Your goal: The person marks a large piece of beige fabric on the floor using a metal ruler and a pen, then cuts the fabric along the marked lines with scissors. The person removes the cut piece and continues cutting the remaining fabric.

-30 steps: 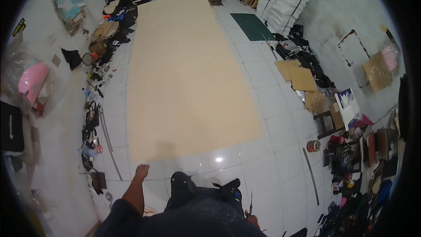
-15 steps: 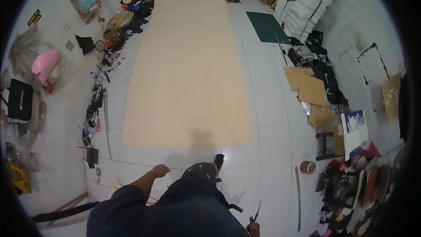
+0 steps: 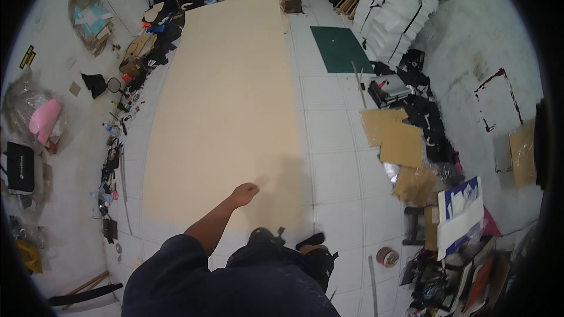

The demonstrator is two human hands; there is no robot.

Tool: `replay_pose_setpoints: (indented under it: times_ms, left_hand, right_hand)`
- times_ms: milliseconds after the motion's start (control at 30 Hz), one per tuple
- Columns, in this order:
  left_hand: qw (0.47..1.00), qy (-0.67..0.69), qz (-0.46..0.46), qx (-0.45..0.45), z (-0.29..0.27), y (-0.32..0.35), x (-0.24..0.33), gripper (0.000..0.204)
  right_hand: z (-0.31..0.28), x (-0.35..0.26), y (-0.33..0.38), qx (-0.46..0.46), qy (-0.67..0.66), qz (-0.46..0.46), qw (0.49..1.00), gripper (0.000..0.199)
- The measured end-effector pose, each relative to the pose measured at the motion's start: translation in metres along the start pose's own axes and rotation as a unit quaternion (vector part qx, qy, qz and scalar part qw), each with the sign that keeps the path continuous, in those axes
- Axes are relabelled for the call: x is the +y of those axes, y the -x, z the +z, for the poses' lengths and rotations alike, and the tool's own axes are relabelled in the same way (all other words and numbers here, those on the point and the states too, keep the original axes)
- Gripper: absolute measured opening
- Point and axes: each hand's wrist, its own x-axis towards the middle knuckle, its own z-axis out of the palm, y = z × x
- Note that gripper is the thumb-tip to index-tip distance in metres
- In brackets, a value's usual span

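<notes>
A long cream sheet (image 3: 223,100) lies flat on the tiled floor and stretches away from me. Above its near part hangs my left hand (image 3: 245,194), fingers curled in, with nothing visible in them and no contact with the sheet. My right hand is out of sight below the lower edge. Only a thin dark tip (image 3: 333,294), which looks like the scissors' blade, shows beside my leg. My foot in a dark shoe (image 3: 310,240) stands on the tiles just off the sheet's near right corner.
A green mat (image 3: 341,50) lies right of the sheet's far part. Cardboard pieces (image 3: 401,141), a round tin (image 3: 387,256) and a metal strip (image 3: 372,285) are on the right. Tools and bottles line the left wall. White bundles (image 3: 399,12) stack at the back right.
My left hand has moved forward and right, from over the tiles to above the sheet. My right hand, which held scissors, has dropped out of view. My body has stepped forward; the view has shifted.
</notes>
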Motion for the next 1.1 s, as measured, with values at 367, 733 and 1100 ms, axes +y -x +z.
replay_pose_setpoints:
  times_ms: [367,733,1100]
  left_hand:
    - [0.977,-0.167,-0.112,-0.066,0.078,-0.128,0.055,0.05]
    - [0.943,-0.052,-0.322,-0.07,0.141,-0.254,0.104,0.059]
    - [0.969,0.11,-0.103,0.195,-0.063,-0.644,0.39,0.052]
  right_hand:
    - [-0.175,-0.237,-0.196,-0.02,0.164,-0.107,0.98,0.037]
    - [-0.418,-0.731,-0.37,0.07,-0.064,-0.249,0.964,0.057]
    - [-0.326,-0.951,-0.406,-0.007,0.365,-0.217,0.905,0.066]
